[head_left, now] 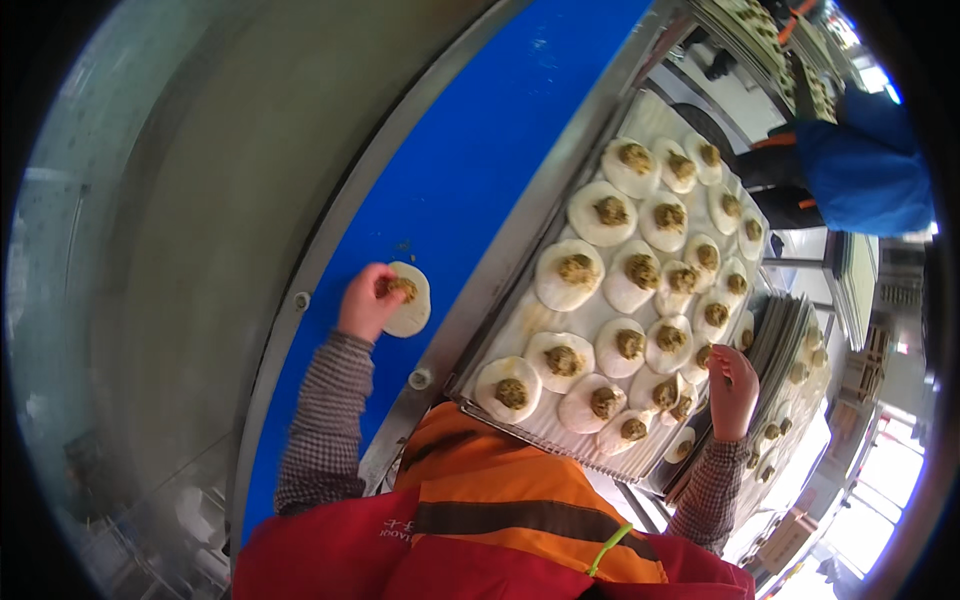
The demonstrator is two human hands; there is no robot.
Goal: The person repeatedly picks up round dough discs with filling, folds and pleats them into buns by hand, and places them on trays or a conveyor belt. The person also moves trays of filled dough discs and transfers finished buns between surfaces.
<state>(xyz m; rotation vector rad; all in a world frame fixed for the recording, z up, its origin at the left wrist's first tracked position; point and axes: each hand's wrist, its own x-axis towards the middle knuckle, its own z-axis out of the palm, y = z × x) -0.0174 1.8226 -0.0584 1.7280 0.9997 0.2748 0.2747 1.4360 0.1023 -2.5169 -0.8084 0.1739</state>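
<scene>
Over the blue belt, my left hand (368, 302) has its fingers bent onto a lump of brownish-green filling (405, 288) on a flat, pale dough round (408, 318). A few crumbs of filling lie on the belt just beyond it. My right hand (734, 388) is at the right edge of a large tray (520, 330), its fingers curled and drawn together beside a filled dough round; whether anything is between them is hidden. Several dough rounds (570, 275) rest on that tray in rows, each topped with a lump of filling. Some on the right side overlap.
The blue conveyor belt (450, 150) runs between metal rails, with a wide metal surface (250, 150) to its left. Right of the tray stands a stack of trays (785, 350) bearing more filled rounds. A person in blue (865, 165) stands at the upper right near further trays.
</scene>
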